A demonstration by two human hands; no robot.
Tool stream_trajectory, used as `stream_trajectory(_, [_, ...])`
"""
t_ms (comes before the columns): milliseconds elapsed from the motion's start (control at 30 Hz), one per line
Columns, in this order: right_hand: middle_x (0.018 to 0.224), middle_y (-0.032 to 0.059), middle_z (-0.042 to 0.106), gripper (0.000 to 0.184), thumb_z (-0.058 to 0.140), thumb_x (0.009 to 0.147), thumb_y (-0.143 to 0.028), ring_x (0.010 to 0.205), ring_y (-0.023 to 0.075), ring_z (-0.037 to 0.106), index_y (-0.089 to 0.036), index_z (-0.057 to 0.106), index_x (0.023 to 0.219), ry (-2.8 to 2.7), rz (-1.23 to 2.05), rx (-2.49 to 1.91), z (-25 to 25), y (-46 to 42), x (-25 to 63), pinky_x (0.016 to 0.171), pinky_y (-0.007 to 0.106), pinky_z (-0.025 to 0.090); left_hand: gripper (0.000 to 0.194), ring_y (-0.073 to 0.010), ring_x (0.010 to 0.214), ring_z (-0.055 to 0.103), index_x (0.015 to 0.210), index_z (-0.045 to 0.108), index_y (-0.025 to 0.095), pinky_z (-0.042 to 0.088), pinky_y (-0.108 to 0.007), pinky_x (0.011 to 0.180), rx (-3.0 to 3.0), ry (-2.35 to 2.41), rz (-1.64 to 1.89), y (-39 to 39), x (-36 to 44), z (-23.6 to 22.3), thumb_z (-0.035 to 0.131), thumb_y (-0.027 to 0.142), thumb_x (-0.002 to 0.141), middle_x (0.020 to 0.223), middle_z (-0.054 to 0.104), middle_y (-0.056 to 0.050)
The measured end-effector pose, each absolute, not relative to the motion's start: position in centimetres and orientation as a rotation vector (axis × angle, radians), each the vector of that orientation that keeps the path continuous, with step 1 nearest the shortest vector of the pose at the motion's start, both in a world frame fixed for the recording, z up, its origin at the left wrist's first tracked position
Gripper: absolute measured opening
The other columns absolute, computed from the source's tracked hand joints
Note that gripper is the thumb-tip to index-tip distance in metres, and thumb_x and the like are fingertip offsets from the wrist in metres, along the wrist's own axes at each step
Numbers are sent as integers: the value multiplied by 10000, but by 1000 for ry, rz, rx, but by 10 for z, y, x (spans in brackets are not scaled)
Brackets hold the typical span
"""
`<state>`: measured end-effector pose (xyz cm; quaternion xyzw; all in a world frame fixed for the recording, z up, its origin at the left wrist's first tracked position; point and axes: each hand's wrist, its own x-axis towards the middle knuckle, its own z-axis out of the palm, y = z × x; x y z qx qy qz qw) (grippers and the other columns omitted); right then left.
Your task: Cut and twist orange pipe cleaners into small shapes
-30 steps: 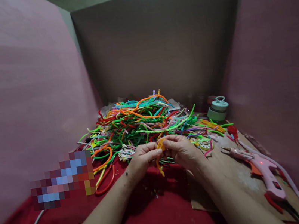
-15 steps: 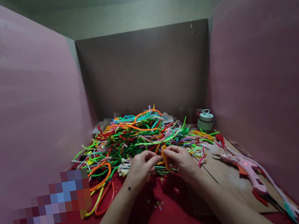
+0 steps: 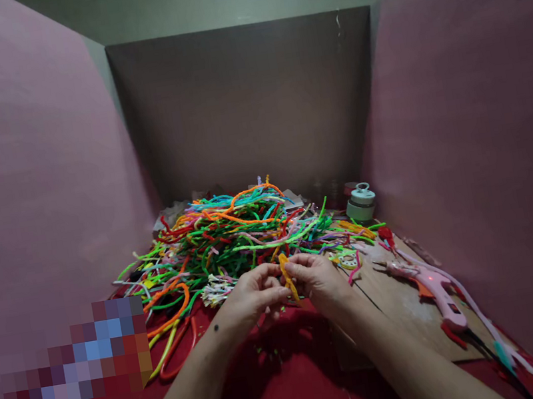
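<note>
Between my two hands is a yellow-orange pipe cleaner [image 3: 287,276], bent into a narrow upright shape. My right hand [image 3: 321,284] pinches it from the right between thumb and fingers. My left hand [image 3: 254,296] has its fingers curled against its left side, thumb low near the bottom end; its exact fingertip contact is partly hidden. Just behind the hands lies a big tangled heap of pipe cleaners [image 3: 232,235] in green, orange, red, blue and pink. A bundle of pale short stems [image 3: 217,291] lies beside my left hand.
A pink glue gun [image 3: 438,294] rests on a brown board [image 3: 401,320] at the right. Behind it stands a pale green lidded container [image 3: 361,203]. Red cloth [image 3: 290,384] covers the table, with small scraps on it. Pink walls flank both sides; a blurred patch covers something at left.
The view has tilted down slightly. My left hand has closed in on the pipe cleaner, its thumb now lower, and the piece looks narrower. My right hand keeps its pinch.
</note>
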<state>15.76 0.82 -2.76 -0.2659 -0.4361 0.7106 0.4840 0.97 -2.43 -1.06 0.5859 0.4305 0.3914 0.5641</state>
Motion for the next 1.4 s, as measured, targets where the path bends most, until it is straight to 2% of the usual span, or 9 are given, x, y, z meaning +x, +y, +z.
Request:
stream_trajectory(133, [626,8,632,253,761,497,-213,524,99,560,-119,656,707,-1066,1848,-584,-27,8,158,555,235,433,322,-48,384,406,936,525,137,308,-159,356,1368,1046,981,-22,4,-11,635,256,659,536,504,60])
stream_trajectory(400, [494,-34,546,158,702,501,-200,418,62,432,-123,612,605,-1196,1660,-800,-27,4,154,450,211,314,314,-43,416,362,952,525,148,260,-161,394,1607,1214,962,-22,4,-9,587,189,647,525,429,91])
stream_trajectory(500, [493,-41,522,119,663,527,-195,428,55,399,-120,608,601,-1289,1560,-861,-24,4,155,451,209,295,343,-57,450,404,993,535,156,290,-171,418,1633,1242,942,-23,5,-5,590,220,660,556,463,77])
stream_trajectory(633, [481,-40,507,98,630,570,-220,431,59,376,-127,609,593,-1444,1516,-881,-24,4,158,452,214,273,429,-59,479,437,1072,518,170,297,-177,416,1501,1226,1000,-26,5,3,602,335,684,735,570,12])
stream_trajectory(700, [456,-41,491,116,610,597,-229,423,54,351,-129,590,541,-1561,1509,-888,-24,3,159,448,213,248,363,-44,459,403,990,557,158,271,-170,400,1453,1192,1014,-27,5,6,603,352,687,724,561,12])
stream_trajectory(833, [435,-46,470,155,593,624,-251,402,43,309,-130,580,528,-1666,1530,-921,-26,0,159,423,206,204,173,-37,419,369,758,564,131,267,-158,387,1459,1137,961,-28,4,6,597,287,692,551,488,45])
stream_trajectory(1033, [456,-28,509,123,556,629,-205,420,66,404,-138,580,529,-1621,1566,-872,-29,1,156,446,205,293,72,-52,392,417,720,529,148,320,-158,380,1455,1191,946,-25,4,-1,564,200,686,494,504,54])
stream_trajectory(1200, [434,-24,508,119,531,605,-153,403,66,404,-139,569,493,-1674,1585,-901,-31,3,158,453,208,316,71,-67,402,433,697,503,158,365,-180,396,1490,1200,877,-22,2,-3,560,183,662,500,503,58])
stream_trajectory(1400, [441,-27,523,61,567,597,-167,385,70,445,-128,595,560,-1607,1734,-803,-28,4,164,434,200,330,65,-70,436,433,716,505,159,319,-179,414,1655,1292,763,-20,2,4,547,199,686,544,522,44])
